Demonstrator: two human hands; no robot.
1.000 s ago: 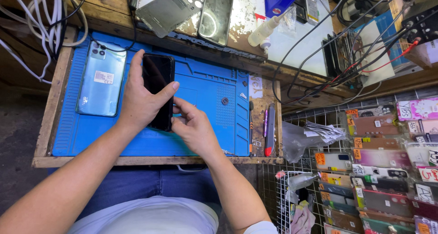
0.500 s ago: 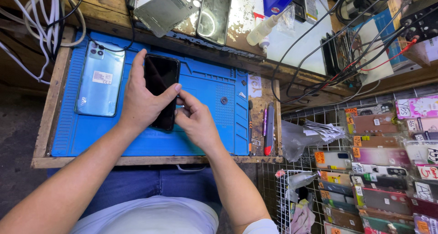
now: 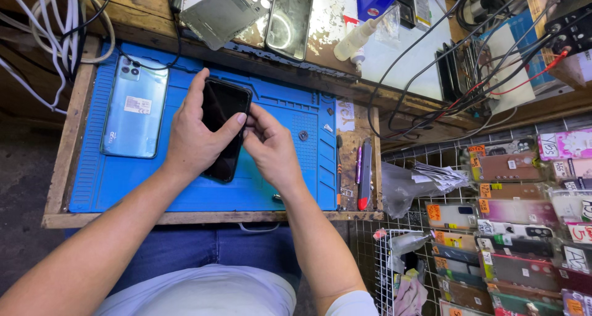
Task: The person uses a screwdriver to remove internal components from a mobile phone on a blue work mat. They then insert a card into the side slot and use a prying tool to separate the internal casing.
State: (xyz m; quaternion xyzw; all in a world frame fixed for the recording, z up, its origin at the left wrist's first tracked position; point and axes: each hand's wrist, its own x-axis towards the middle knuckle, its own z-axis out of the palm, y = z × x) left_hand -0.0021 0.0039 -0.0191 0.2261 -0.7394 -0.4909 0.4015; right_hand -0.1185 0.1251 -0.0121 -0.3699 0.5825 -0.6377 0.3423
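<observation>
The left hand (image 3: 197, 140) grips a black phone (image 3: 223, 128), fingers curled round its far edge and thumb across the dark screen. The right hand (image 3: 271, 146) pinches at the phone's near edge just beside that thumb; whether it has hold of anything small I cannot tell. The phone looks whole, with nothing lifted off it yet. It sits low over the blue mat (image 3: 290, 149), long axis pointing away from the person, slightly tilted.

dark phone screen (image 3: 223, 126) mid-mat; white label (image 3: 137, 104) on blue phone; packaged cases (image 3: 512, 223) right.
</observation>
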